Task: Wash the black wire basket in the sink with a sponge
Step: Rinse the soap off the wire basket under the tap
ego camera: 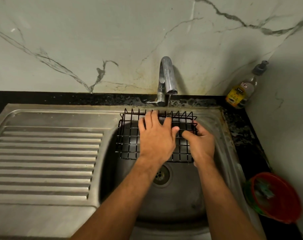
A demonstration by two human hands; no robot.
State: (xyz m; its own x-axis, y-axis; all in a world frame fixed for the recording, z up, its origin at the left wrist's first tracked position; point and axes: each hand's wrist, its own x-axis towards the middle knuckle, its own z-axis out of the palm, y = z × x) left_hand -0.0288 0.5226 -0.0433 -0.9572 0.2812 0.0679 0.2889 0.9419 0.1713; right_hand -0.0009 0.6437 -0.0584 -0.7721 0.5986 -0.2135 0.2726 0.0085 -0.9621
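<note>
Black wire basket (130,144) held over the back of the sink (181,196), under the thin stream from the tap (167,75), long side running left to right. Left hand (156,135) spread flat on its middle; right hand (201,144) pinching its right edge. No sponge seen, so right hand nearer to fetch one.

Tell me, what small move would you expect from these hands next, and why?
Probably a reach for a sponge. The left hand lies flat on the black wire basket and the right hand holds its right edge over the sink, with a thin stream from the tap reaching it, but no sponge is visible in either hand.
</note>
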